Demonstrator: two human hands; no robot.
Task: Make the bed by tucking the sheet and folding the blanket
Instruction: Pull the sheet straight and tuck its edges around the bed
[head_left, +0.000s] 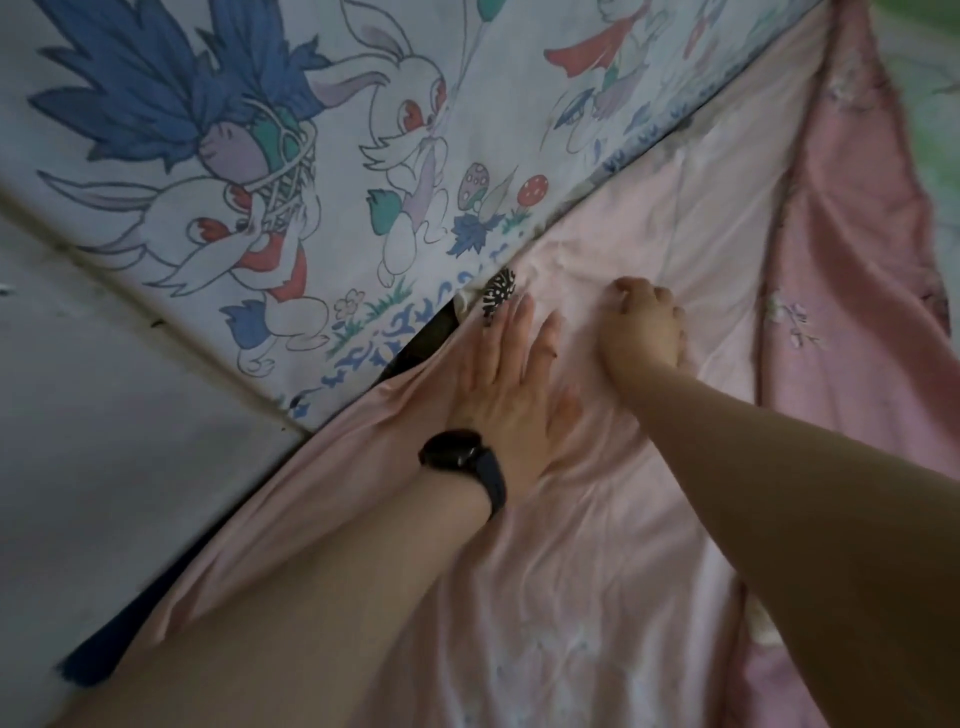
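Note:
A pale pink sheet covers the lower right of the head view, meeting a cartoon rabbit-print cloth along a diagonal edge. My left hand, with a black watch on its wrist, presses flat on the pink sheet beside that edge, fingers straight. My right hand lies just to the right, fingers curled and bunching the pink sheet. A darker pink flowered blanket lies along the right side.
A dark gap opens at the edge between the two cloths, with a black-and-white patterned thing poking out. A grey surface fills the lower left. Green fabric shows at the far right.

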